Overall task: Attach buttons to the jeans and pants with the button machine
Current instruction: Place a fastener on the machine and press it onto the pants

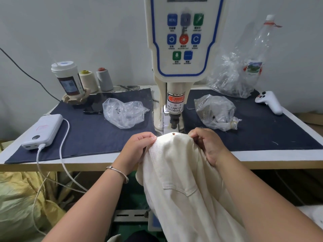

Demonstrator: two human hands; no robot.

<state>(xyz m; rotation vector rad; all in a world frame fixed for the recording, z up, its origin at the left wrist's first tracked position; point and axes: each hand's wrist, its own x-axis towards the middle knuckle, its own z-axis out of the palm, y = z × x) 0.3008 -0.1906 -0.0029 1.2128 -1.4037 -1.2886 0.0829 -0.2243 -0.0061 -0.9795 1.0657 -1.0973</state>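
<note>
Positioning is the step in hand: the pants [174, 172] are pinched at 9 by the left hand [138, 149] and at 3 by the right hand [208, 145], under the machine [174, 109] at 12; 2 steady grips are needed next.

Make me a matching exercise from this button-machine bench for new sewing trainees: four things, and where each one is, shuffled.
Things:
1. power bank
2. white controller
3. cream pants
4. lidded cup

Places:
A. far right of the table
B. back left, beside the thread cones
C. front left, cable plugged in
D. held under the machine head by left hand and right hand

Pairs: 1-C, 2-A, 3-D, 4-B
</note>
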